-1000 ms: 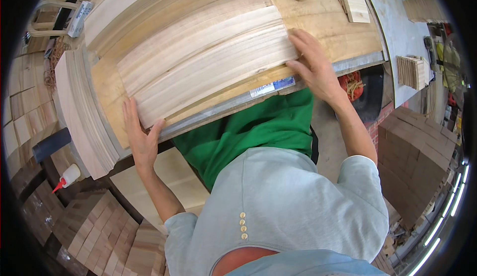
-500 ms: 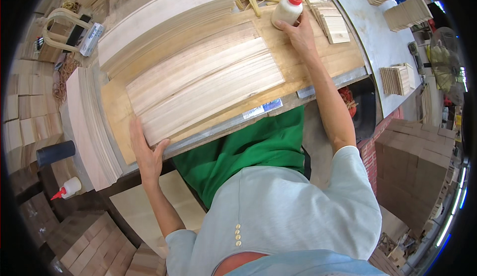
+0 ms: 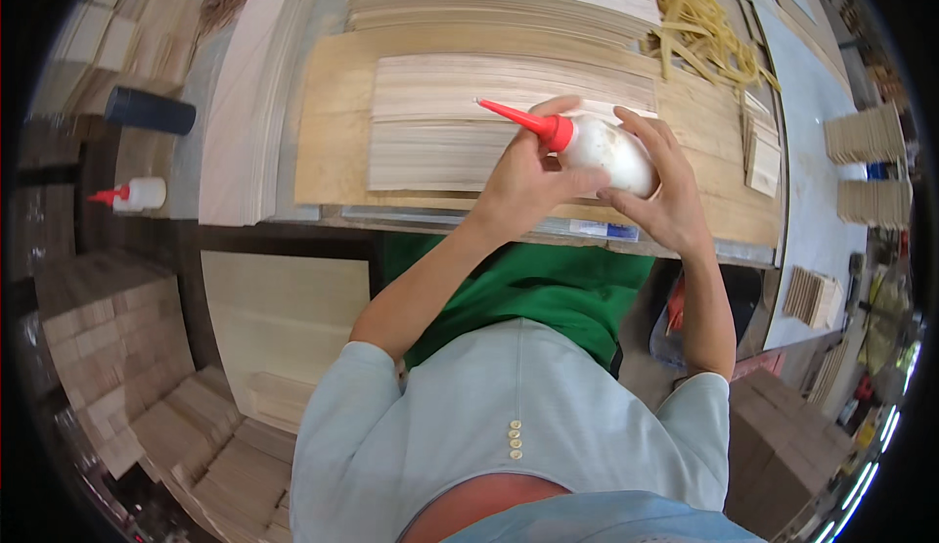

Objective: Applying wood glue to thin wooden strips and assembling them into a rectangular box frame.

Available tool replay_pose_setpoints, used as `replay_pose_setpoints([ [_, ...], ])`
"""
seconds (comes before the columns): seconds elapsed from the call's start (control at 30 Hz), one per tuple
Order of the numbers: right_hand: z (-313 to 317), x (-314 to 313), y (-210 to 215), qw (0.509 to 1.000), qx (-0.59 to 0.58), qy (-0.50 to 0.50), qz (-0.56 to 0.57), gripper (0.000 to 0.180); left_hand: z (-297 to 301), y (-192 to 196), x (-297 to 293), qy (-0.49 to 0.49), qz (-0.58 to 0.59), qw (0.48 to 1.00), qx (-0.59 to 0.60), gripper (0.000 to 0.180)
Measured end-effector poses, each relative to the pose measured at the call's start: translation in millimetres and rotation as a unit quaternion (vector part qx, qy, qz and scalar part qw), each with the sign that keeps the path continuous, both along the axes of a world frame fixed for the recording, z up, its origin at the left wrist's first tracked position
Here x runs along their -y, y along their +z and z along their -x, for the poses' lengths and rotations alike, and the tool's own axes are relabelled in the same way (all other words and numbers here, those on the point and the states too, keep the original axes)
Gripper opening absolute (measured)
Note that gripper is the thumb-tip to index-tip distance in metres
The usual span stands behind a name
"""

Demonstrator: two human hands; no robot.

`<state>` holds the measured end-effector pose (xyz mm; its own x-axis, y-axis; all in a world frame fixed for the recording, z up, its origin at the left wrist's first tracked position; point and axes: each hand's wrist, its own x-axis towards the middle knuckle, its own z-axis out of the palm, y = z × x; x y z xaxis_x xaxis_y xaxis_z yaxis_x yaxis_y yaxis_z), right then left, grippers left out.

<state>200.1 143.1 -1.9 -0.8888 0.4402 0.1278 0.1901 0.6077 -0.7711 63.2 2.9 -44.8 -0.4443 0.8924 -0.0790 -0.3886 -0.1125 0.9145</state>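
Workshop counter point(image 3: 323, 166) carries a stack of pale wood strips point(image 3: 440, 127), with yellow bands point(image 3: 699, 29) beyond. Above the strips, left hand point(image 3: 528, 176) pinches the red nozzle of a white glue bottle point(image 3: 606, 147); right hand point(image 3: 660, 196) grips its body.

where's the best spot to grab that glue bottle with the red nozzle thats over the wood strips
Take the glue bottle around its wide white body, coming from the right, base end. It lies tipped on its side with the thin red nozzle pointing left over the wood strips, so the body gives the firmest grip. The right hand already wraps it there; the left hand steadies the neck.
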Motion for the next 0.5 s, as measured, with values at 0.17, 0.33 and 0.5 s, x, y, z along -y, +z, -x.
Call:
replay_pose_setpoints([
  [0.17,5,9,-25,0.88,-0.255,-0.058,0.396,0.09,0,9,-17,0.051,-0.123,0.981,0.143,0.046],
  [0.33,42,27,-55,0.722,-0.4,-0.075,0.56,0.067,-5,8,-38,0.131,-0.142,0.97,0.144,0.041],
  [0.5,78,15,-38,0.702,-0.382,-0.054,0.599,0.051,49,-19,15,0.086,0.083,0.826,-0.551,0.087],
])
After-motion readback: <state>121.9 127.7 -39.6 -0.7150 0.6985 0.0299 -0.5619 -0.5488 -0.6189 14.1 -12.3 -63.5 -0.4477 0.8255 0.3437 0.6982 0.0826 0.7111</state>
